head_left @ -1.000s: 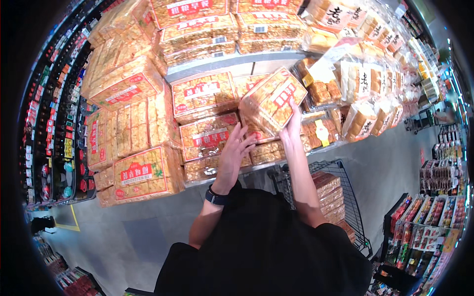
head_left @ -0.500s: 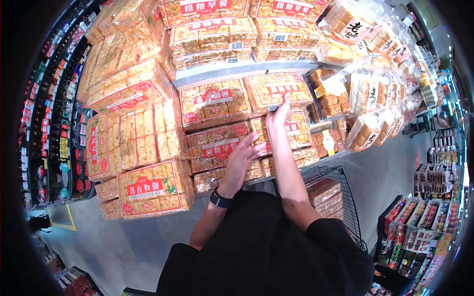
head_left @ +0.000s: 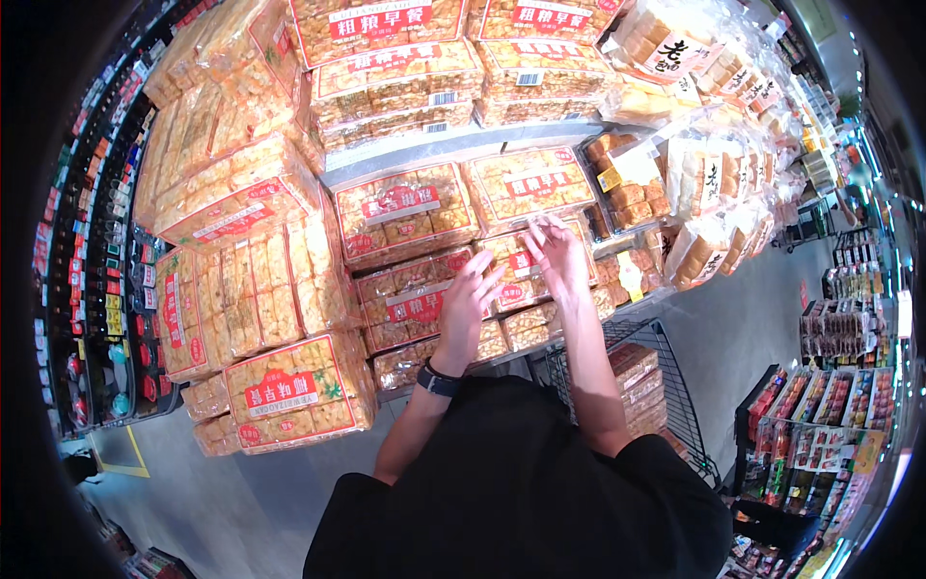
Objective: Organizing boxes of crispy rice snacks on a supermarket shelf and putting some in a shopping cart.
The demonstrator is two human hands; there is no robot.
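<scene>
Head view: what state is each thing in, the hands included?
Left hand: empty, fingers spread.
Right hand: empty, fingers bent; contact unclear.
Pack just beyond right hand: wrapped, label side up.
Bread loaves: bagged.
Shopping cart: holds stacked packages.
Wristband: fastened round left wrist.

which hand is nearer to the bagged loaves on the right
Right. The right hand is to the left of the loaves, apart from them; the left hand is farther left and nearer the person's body.
</scene>
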